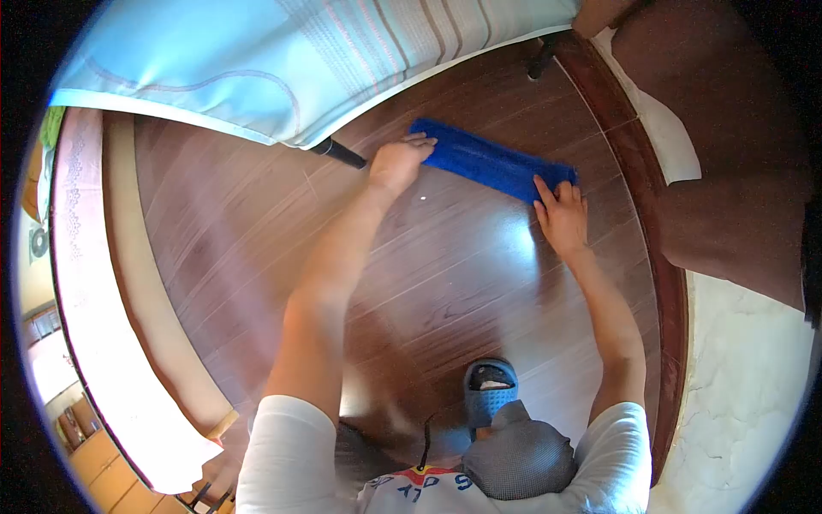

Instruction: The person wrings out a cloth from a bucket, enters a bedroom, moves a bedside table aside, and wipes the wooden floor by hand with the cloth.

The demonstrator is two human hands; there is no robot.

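Observation:
A blue cloth (488, 163) lies stretched in a long folded strip on the dark wooden floor (411, 265). At its left end is my left hand (401, 163), with the fingers closed on the cloth's edge. My right hand (562, 212) rests on the right end, its fingers spread and lying flat on the cloth. A black table or bed leg (341, 152) stands just left of my left hand.
A light blue patterned cover (257, 64) hangs over furniture at the top, with another black leg (539, 62) under it. Brown fabric (728, 197) hangs at the right, by the dark skirting (672, 343). A blue slipper (491, 390) is on my foot below.

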